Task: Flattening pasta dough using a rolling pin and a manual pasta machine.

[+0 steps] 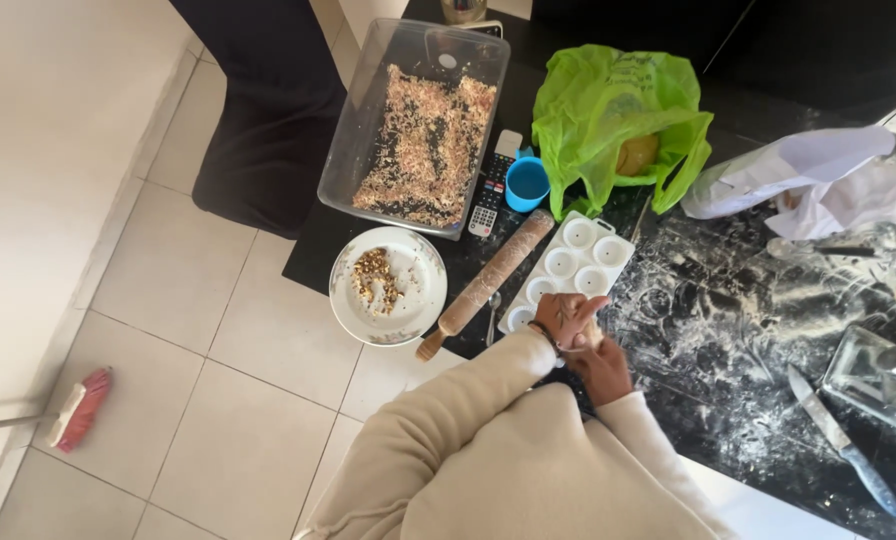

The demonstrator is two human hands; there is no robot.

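— Dough, I think: a small pale piece of dough [590, 334] pressed between both hands, right at the near edge of the floured black counter [728, 330].

— Which hand is on top?

— The left hand [565, 318], with a dark band at the wrist, lies cupped over the piece; the right hand [602, 370] sits under it, fingers curled up around it. Both are closed on it (most of the dough is hidden, so its shape I cannot tell).

— And what is around them?

— Just beyond the left hand is a white mould tray [571, 268] with round cups, 6 of them in view. Beside it lies a wooden rolling pin [488, 282], tilted, its lower handle near a white plate [388, 285] holding a little heap of chopped nuts. A spoon [493, 312] rests between pin and tray.

— Further back?

— A clear plastic tub [418, 125] of brown-and-white crumbly mix, a blue cup [526, 184], a green plastic bag [618, 125]. A knife [845, 440] lies well apart to the right, on the flour.
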